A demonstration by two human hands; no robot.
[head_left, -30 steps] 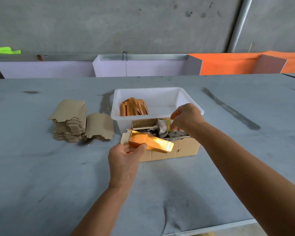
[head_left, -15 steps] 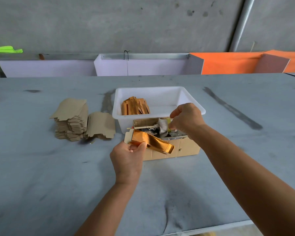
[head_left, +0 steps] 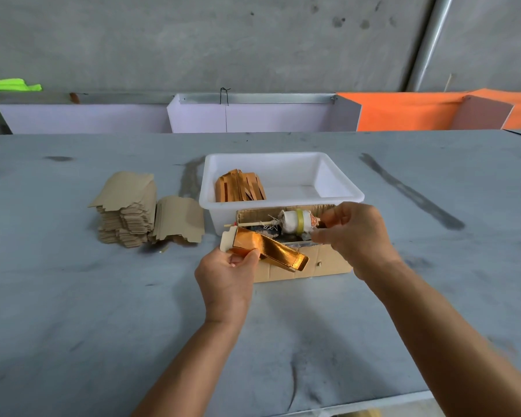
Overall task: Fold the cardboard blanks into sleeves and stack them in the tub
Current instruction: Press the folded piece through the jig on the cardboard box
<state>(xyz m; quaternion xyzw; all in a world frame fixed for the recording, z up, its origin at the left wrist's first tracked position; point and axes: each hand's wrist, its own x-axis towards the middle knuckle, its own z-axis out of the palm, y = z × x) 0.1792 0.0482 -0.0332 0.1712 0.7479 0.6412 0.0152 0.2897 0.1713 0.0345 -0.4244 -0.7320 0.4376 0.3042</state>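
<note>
My left hand [head_left: 226, 278] pinches a glossy gold cardboard blank [head_left: 271, 254] by its left end, partly folded and slanting down to the right, just in front of a small cardboard box [head_left: 328, 263]. My right hand [head_left: 355, 236] grips the right end of a cloth-wrapped stick [head_left: 294, 221] lying across the box opening. Behind the box stands the white tub [head_left: 340, 179] with several gold folded sleeves [head_left: 239, 186] leaning in its left part. A tall stack of brown blanks [head_left: 127, 212] and a lower stack [head_left: 179, 219] sit left of the tub.
Everything lies on a wide grey table [head_left: 73, 296] whose front edge runs bottom right. White and orange partitions [head_left: 253, 115] line the far edge, backed by a concrete wall. A bright green cloth [head_left: 9, 85] shows at the far left.
My right hand has drawn back to the right, and the cloth-wrapped stick now shows over the box. My left hand has turned the gold blank, which looks more folded.
</note>
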